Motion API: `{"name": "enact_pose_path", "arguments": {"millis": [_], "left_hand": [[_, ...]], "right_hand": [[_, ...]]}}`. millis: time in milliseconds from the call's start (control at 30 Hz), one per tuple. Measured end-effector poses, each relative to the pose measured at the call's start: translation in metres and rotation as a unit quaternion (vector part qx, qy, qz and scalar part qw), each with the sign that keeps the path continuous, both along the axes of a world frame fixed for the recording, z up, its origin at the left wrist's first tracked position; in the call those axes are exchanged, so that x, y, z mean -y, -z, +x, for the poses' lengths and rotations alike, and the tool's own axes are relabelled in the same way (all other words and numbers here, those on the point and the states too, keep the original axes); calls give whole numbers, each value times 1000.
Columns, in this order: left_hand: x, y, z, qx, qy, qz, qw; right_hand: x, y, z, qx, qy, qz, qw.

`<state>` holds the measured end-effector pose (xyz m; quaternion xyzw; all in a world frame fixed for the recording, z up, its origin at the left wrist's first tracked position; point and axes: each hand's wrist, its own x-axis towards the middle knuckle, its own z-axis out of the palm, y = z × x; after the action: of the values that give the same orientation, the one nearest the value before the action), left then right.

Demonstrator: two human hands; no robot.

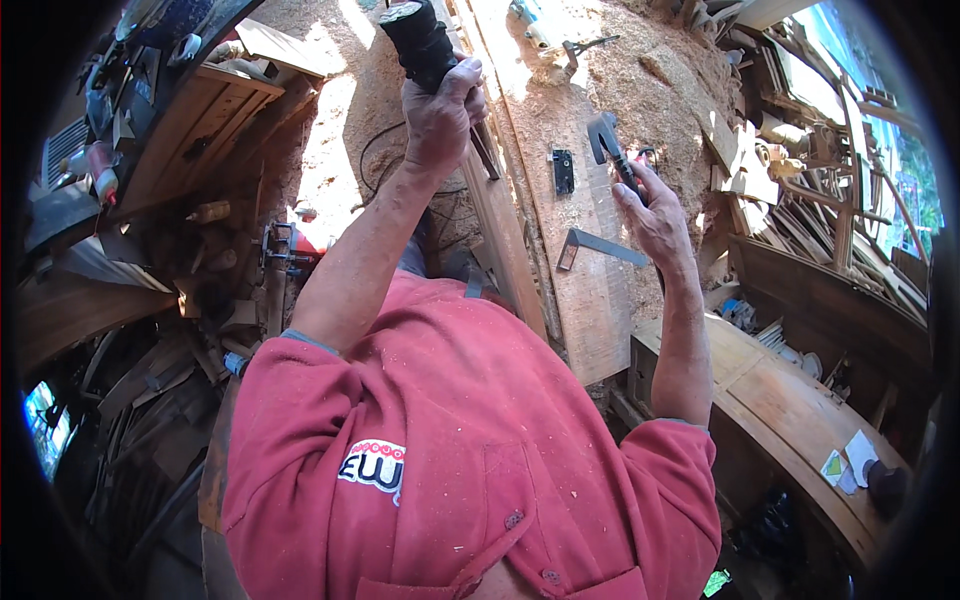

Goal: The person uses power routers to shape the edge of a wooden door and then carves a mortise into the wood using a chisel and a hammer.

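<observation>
My left hand (440,120) is closed around a mallet-like tool (418,45) with a thick, black-wrapped head and a pale end. A dark bar (487,155) shows below that hand over a long wooden beam (512,235); whether it belongs to the tool I cannot tell. On the right, my right hand (655,215) grips a tool with a grey metal head and dark handle (603,138) above a wide plank (595,330); its exact kind is unclear. A small black rectangular piece (563,172) lies on the plank left of it, with a try square (600,250) below.
Sawdust (660,90) covers the ground beyond. A dark clamp-like tool (585,50) lies at the far side. A red power tool (290,245) is at the left, near wooden furniture panels (215,125). Stacked offcuts (800,210) and a wooden cabinet (770,410) stand at right.
</observation>
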<state>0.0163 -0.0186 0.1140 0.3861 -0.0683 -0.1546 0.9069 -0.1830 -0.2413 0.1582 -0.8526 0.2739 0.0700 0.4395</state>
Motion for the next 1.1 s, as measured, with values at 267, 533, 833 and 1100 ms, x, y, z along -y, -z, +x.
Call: {"name": "enact_pose_path", "arguments": {"millis": [267, 533, 833, 1100], "left_hand": [[-4, -4, -10, 0, -34, -15, 999], [-10, -5, -13, -4, -44, -17, 999], [-10, -4, -10, 3, -28, -14, 1000], [3, -15, -30, 79, 25, 77, 994]], "right_hand": [[-3, -1, 2, 5, -24, -8, 1000], [-10, 0, 2, 5, -43, -40, 998], [-11, 3, 1, -3, -46, -50, 998], [-24, -18, 9, 41, -46, -62, 996]]}}
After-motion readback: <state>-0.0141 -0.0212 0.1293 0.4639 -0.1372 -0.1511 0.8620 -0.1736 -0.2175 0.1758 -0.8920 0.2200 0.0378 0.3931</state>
